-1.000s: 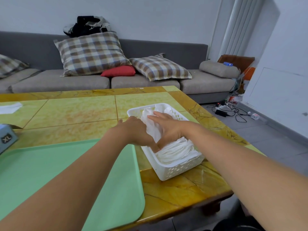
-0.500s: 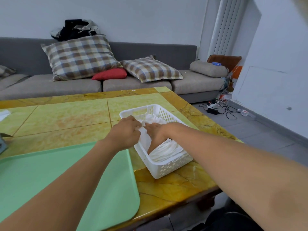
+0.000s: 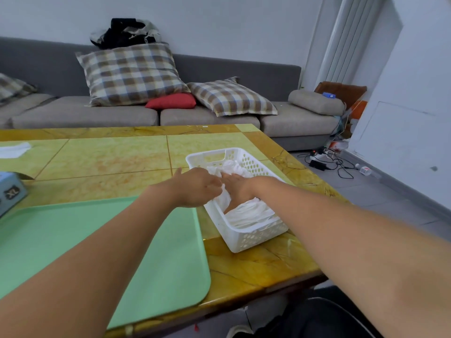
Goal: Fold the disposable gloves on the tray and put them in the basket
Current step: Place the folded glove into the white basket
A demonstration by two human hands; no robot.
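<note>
I am at the putting-away step. Both hands are in the white basket (image 3: 246, 236) near the table's right edge. My left hand (image 3: 195, 187) pinches the folded gloves (image 3: 251, 213); my right hand (image 3: 238, 189) presses them down, fingers fairly straight. The green tray (image 3: 97, 240) looks bare. Next I think I let go gently.

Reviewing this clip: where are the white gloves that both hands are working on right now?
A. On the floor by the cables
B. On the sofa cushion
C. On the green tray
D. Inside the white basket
D: the left hand and right hand both reach into the white basket, where the white gloves lie piled; the visible part of the green tray holds none.
</note>
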